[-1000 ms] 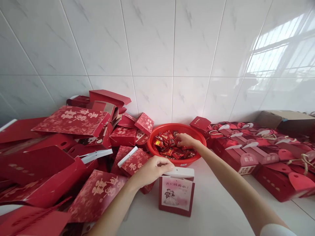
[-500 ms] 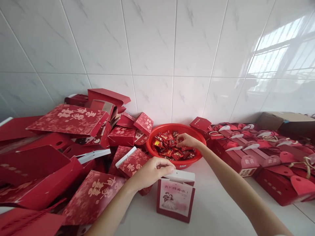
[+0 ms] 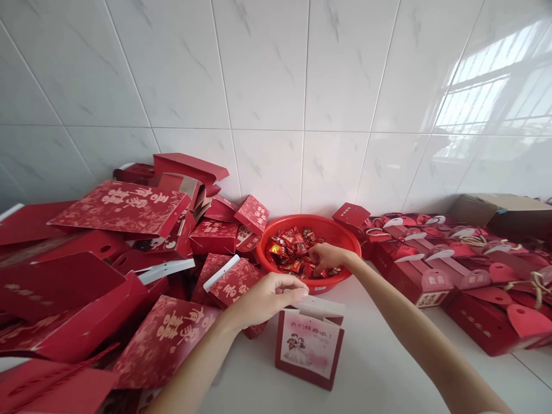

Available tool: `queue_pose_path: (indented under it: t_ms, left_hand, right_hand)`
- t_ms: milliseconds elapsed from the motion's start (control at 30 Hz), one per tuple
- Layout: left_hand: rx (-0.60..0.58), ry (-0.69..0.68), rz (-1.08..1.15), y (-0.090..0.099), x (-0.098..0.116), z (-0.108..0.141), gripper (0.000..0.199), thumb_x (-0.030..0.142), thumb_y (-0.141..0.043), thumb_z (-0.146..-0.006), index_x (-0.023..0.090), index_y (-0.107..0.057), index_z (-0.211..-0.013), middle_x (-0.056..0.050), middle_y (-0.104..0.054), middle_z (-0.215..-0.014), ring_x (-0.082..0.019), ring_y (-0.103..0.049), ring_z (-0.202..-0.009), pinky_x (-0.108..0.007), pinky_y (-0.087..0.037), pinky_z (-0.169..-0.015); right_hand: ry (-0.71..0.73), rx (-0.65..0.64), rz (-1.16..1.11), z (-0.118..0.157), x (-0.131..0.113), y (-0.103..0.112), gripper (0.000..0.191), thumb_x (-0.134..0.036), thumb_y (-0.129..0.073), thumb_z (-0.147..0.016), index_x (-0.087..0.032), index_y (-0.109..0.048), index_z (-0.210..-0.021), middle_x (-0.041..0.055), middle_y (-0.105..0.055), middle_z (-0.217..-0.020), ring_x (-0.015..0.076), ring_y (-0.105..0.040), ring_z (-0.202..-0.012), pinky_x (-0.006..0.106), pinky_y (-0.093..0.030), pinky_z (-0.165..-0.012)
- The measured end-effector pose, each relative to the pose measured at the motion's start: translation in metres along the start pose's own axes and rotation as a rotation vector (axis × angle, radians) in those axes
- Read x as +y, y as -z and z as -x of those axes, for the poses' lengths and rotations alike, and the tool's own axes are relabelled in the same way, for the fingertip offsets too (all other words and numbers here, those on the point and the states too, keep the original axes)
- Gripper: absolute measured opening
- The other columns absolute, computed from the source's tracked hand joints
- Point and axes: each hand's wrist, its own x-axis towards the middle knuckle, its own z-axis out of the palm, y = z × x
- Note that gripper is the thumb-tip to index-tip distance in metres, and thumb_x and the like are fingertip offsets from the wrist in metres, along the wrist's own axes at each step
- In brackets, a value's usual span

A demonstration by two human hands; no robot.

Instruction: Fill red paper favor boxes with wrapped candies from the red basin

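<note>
My left hand (image 3: 276, 296) pinches the top left edge of a small red gift box (image 3: 308, 348) between thumb and fingers. The box stands upright on the white tabletop, its pale top flaps raised and a picture of a wedding couple on its front. Behind it sits a red plastic basket (image 3: 340, 230) holding many small candies in red wrappers (image 3: 293, 244). My right hand (image 3: 330, 257) reaches into the basket's right half, fingers curled down and closed on the candies. Its fingertips are partly hidden among the wrappers.
A tall, loose heap of red gift boxes (image 3: 125, 210) fills the left side. To the right stand rows of closed red boxes (image 3: 425, 276), some with cord handles. A cardboard box (image 3: 504, 213) rests at the back right, and a tiled wall (image 3: 267, 167) rises behind everything.
My right hand has pushed slightly lower and further into the candies, its fingers now pointing down. The gift box has tilted and turned a little under my left hand, which keeps its pinch.
</note>
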Motion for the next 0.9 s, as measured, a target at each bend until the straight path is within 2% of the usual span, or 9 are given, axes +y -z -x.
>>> queue_pose_path:
  t_ms: [133,233,367,500,567,633,700,767,900]
  left_hand:
    - [0.143,-0.056,0.117,0.002,-0.006,-0.005,0.047,0.059,-0.061,-0.089,0.019,-0.074,-0.110,-0.009,-0.075,-0.114,-0.027,-0.066,-0.114,-0.033,-0.049,-0.098]
    - [0.350,-0.009,0.213,0.003,-0.012,-0.015,0.061,0.060,-0.070,-0.082,0.019,-0.065,-0.127,-0.011,-0.073,-0.117,-0.028,-0.067,-0.110,-0.034,-0.054,-0.088]
    - [0.488,-0.040,0.225,-0.001,-0.014,-0.028,0.057,0.054,-0.079,-0.074,0.019,-0.071,-0.118,-0.008,-0.076,-0.102,-0.028,-0.070,-0.101,-0.033,-0.054,-0.083]
    - [0.529,-0.112,0.289,0.000,-0.012,-0.035,0.049,0.058,-0.080,-0.070,0.017,-0.077,-0.097,-0.005,-0.076,-0.083,-0.028,-0.070,-0.092,-0.034,-0.054,-0.082]
    - [0.568,-0.117,0.318,0.002,-0.015,-0.038,0.052,0.061,-0.079,-0.069,0.017,-0.077,-0.095,-0.005,-0.076,-0.082,-0.028,-0.070,-0.091,-0.034,-0.054,-0.082]
    - [0.618,-0.104,0.353,0.005,-0.022,-0.042,0.052,0.062,-0.079,-0.068,0.017,-0.076,-0.095,-0.005,-0.076,-0.086,-0.028,-0.069,-0.094,-0.035,-0.054,-0.085]
    - [0.663,-0.076,0.390,0.008,-0.029,-0.046,0.051,0.059,-0.082,-0.065,0.018,-0.076,-0.094,-0.006,-0.077,-0.090,-0.028,-0.069,-0.099,-0.036,-0.052,-0.090]
    - [0.681,-0.050,0.424,0.009,-0.035,-0.049,0.049,0.057,-0.084,-0.063,0.018,-0.076,-0.093,-0.006,-0.077,-0.092,-0.028,-0.068,-0.101,-0.036,-0.050,-0.094]
    - [0.662,-0.032,0.491,0.009,-0.038,-0.051,0.046,0.054,-0.087,-0.057,0.018,-0.078,-0.084,-0.005,-0.077,-0.087,-0.026,-0.069,-0.096,-0.035,-0.051,-0.092]
  right_hand:
    - [0.131,0.236,-0.227,0.012,-0.008,0.007,0.025,-0.030,-0.074,-0.072,-0.020,-0.054,-0.083,-0.0028,-0.053,-0.080,0.0134,-0.050,-0.075,0.027,-0.042,-0.070]
    - [0.313,0.365,-0.516,0.022,-0.024,0.004,0.033,-0.041,-0.079,-0.071,-0.018,-0.056,-0.079,-0.0046,-0.048,-0.073,0.0116,-0.044,-0.069,0.027,-0.039,-0.067]
    - [0.439,0.225,-0.571,0.030,-0.050,-0.008,0.035,-0.040,-0.085,-0.066,-0.017,-0.059,-0.073,-0.0060,-0.045,-0.066,0.0095,-0.038,-0.062,0.026,-0.033,-0.059]
    - [0.445,0.141,-0.707,0.031,-0.056,-0.013,0.040,-0.033,-0.088,-0.062,-0.017,-0.067,-0.093,-0.0038,-0.054,-0.075,0.0105,-0.047,-0.065,0.025,-0.040,-0.060]
    - [0.424,0.185,-0.773,0.027,-0.047,-0.010,0.045,-0.034,-0.084,-0.067,-0.018,-0.069,-0.105,-0.0007,-0.060,-0.083,0.0114,-0.052,-0.068,0.025,-0.043,-0.061]
    - [0.345,0.318,-0.725,0.019,-0.033,-0.005,0.038,-0.037,-0.072,-0.078,-0.017,-0.069,-0.109,0.0021,-0.064,-0.088,0.0108,-0.052,-0.065,0.025,-0.044,-0.060]
    - [0.200,0.417,-0.524,0.008,-0.017,0.001,0.031,-0.036,-0.055,-0.087,-0.017,-0.070,-0.107,0.0039,-0.067,-0.087,0.0104,-0.051,-0.060,0.025,-0.044,-0.058]
    - [0.077,0.402,-0.303,-0.002,-0.004,0.006,0.027,-0.028,-0.049,-0.088,-0.017,-0.072,-0.098,0.0046,-0.070,-0.084,0.0116,-0.053,-0.060,0.026,-0.044,-0.059]
    - [-0.012,0.255,-0.074,-0.019,0.013,0.011,0.012,-0.012,-0.064,-0.072,-0.016,-0.074,-0.077,0.0060,-0.072,-0.082,0.0192,-0.063,-0.074,0.028,-0.047,-0.068]
